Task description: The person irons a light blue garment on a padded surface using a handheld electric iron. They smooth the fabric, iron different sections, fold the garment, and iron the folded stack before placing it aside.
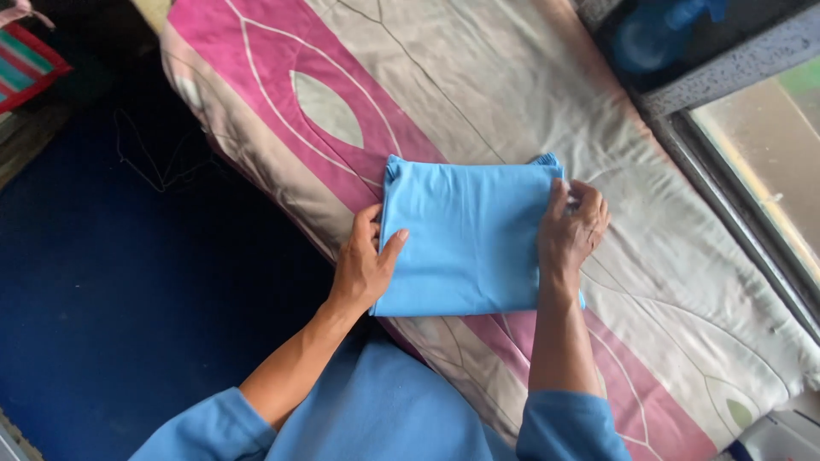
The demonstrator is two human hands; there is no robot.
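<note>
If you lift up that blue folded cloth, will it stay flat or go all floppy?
Probably floppy: the blue folded cloth looks thin and soft, with rumpled corners at its far edge. It likely weighs little, lying flat on the bedsheet. The left hand and right hand grip opposite edges, which should help keep the folds together.

The right hand (572, 229) perhaps hides the folded cloth's (465, 235) edge.
</note>
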